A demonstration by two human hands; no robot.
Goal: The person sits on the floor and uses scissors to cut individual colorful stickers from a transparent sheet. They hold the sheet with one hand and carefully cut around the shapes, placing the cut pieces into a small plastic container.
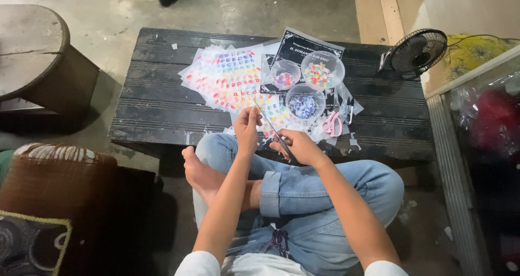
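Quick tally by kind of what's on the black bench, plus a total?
Clear round bowls of beads: 3 (one, one, one)
Pink-handled scissors: 1
Small black fan: 1
Black printed card: 1
Letter sticker sheets: overlapping, count unclear
Total countable: 6

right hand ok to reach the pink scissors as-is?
Probably yes: the pink scissors lie in the open on the black table, just past the right hand. But that hand already holds a thin tool.

Thin cord [266, 119] slants taut between both hands, above the knees.
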